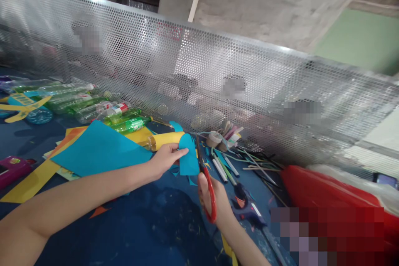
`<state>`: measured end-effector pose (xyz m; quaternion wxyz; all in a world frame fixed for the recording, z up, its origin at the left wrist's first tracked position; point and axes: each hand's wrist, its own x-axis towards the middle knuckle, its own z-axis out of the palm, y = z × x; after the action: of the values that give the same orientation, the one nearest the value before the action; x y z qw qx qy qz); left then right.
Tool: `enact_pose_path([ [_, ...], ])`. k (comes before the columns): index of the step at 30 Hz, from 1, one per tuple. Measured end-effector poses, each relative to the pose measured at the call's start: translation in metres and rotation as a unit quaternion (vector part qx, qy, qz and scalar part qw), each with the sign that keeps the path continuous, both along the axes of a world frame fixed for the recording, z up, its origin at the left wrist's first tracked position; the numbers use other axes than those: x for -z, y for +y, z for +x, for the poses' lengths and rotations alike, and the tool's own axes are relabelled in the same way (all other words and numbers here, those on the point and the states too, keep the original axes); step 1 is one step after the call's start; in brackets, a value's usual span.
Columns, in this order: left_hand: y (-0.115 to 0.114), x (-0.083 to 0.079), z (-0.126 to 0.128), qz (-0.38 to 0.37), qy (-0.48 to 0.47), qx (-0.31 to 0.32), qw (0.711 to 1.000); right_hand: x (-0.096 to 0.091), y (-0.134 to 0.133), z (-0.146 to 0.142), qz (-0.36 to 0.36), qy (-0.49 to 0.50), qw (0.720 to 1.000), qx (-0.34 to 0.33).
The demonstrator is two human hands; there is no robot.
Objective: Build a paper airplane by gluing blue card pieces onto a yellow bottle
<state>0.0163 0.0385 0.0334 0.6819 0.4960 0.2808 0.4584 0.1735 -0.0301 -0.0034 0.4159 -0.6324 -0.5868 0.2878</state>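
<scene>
Between the thumb and fingers of my left hand (166, 158) is a small blue paper piece (188, 162) with a rounded top. My right hand (215, 195) grips red-handled scissors (212, 199), their dark blades pointing up along the right edge of the paper. Whether the blades touch the paper I cannot tell. Behind my left hand lies a bottle wrapped in yellow paper (165, 140). Blue paper scraps lie on the table just below the held piece. A large blue sheet (102, 149) rests on yellow and orange sheets left of my left hand.
Several plastic bottles (131, 125) lie along a perforated metal screen (149, 58). Right of my hands are markers (220, 168), a glue gun (249, 208), small pots (214, 139) and a red bag (330, 191). A purple object (14, 170) sits at far left. People show behind the screen.
</scene>
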Motion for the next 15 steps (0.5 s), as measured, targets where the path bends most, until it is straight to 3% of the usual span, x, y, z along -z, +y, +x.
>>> enact_pose_path([
  [3,0.001,0.002,0.0,0.023,0.006,0.013,1.0,-0.001,0.007,0.004,-0.005,0.058,0.998,0.009],
  [9,0.002,0.006,0.001,0.021,0.042,0.024,0.999,-0.005,0.022,0.013,0.109,0.108,0.988,0.002],
  [15,0.009,0.012,-0.001,0.051,0.04,0.045,0.997,-0.006,0.027,0.023,0.153,0.142,0.978,0.019],
])
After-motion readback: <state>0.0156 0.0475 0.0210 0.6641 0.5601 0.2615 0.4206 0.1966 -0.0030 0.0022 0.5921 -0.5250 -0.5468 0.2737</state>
